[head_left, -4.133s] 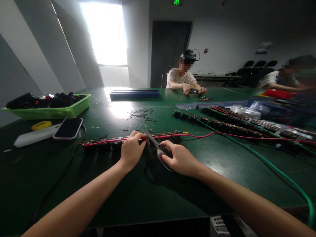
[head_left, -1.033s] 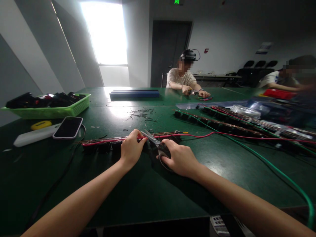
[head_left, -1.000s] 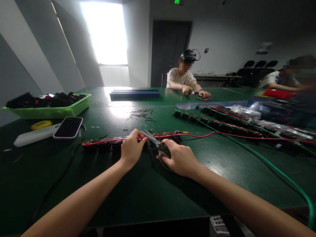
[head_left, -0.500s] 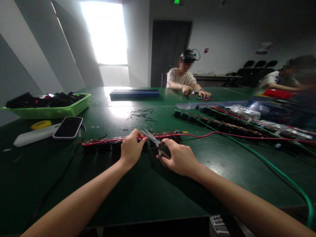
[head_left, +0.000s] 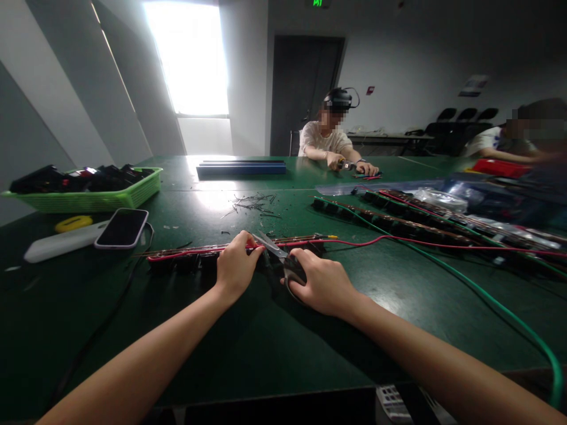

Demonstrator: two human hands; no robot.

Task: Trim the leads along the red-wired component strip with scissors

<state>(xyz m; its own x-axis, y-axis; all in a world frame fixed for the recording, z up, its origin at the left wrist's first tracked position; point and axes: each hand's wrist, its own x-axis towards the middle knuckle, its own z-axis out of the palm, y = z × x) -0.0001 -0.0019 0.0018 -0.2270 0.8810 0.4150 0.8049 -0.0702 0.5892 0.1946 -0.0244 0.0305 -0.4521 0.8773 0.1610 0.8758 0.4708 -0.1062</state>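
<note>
My right hand (head_left: 325, 280) is wrapped around the handles of a pair of scissors (head_left: 275, 250). Their blades point up and left, slightly apart, and the tips reach the fingers of my left hand (head_left: 237, 264). That hand is closed in a pinch at the near side of a black strip (head_left: 195, 258); what lies between its fingertips is hidden. Along the top of the strip runs a red wire (head_left: 354, 243), which continues to the right across the table. The scissor blades pass over part of the strip.
Thin dark offcuts (head_left: 254, 203) lie beyond my hands. On the left are a phone (head_left: 121, 228), a yellow ring (head_left: 73, 224) and a green basket (head_left: 88, 200) of black parts. More wired strips (head_left: 390, 221) and a green cable (head_left: 500, 304) occupy the right. A co-worker (head_left: 328, 139) sits opposite.
Both hands keep the same place and hold. Only a very slight shift of the scissor blades beside the left fingertips can be seen.
</note>
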